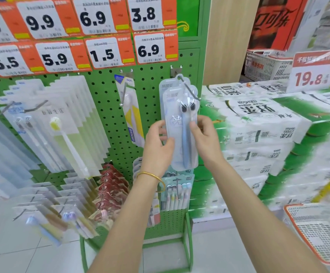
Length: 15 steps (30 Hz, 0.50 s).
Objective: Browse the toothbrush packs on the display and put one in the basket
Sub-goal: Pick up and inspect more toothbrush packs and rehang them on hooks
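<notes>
Toothbrush pack (180,119), 6.9 price tag (150,49) above

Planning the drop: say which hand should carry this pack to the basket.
Right. The right hand pinches the toothbrush pack, and the basket sits low on that side; the left hand would likely cross over.

I am working from a single view, a wide-angle camera worn on the person's head. It faces forward and somewhat down, square to the green perforated metal display rack (105,99), at close range. The rack fills the left and middle of the frame. Both forearms enter from the bottom edge. The left hand (156,146) and right hand (205,140) grip the clear plastic toothbrush pack (177,154) near centre. The white mesh basket with orange rim (321,239) sits at the lower right corner. Margins are blurred.
</notes>
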### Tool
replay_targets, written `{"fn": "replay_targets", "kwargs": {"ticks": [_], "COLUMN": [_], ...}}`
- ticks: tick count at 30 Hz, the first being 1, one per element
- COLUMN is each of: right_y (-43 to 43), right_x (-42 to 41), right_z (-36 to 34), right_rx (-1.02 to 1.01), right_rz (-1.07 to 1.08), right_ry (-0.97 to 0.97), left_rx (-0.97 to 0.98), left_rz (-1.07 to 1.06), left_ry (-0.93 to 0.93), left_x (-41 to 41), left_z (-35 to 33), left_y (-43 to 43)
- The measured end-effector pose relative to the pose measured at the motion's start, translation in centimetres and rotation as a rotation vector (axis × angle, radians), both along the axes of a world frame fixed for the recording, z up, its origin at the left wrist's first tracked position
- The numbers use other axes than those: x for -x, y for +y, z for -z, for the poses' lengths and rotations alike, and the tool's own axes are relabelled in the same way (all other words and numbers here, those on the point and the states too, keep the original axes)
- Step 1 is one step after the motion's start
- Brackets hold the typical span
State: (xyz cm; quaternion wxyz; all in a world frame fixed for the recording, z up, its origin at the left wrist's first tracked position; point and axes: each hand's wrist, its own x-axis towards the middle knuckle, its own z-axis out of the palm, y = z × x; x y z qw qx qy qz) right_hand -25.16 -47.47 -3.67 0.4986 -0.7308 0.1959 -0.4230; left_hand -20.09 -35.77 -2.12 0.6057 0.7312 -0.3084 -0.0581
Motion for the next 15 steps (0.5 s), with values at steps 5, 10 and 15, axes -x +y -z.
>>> {"fn": "replay_targets", "kwargs": {"ticks": [5, 10, 15], "right_y": [0.7, 1.6, 2.1], "right_x": [1.6, 3.4, 5.1], "right_z": [0.2, 0.5, 0.4], "right_rx": [-0.034, -0.039, -0.039], "right_rz": [-0.047, -0.085, -0.091], "right_ry": [-0.079, -0.159, -0.156], "left_rx": [0.072, 0.112, 0.144], "left_rz": [-0.015, -0.040, -0.084], "left_ry": [0.024, 0.029, 0.049], "left_x": [1.6, 3.4, 5.1], "left_z": [-0.2, -0.5, -0.6], "left_y": [0.5, 1.0, 1.3]}}
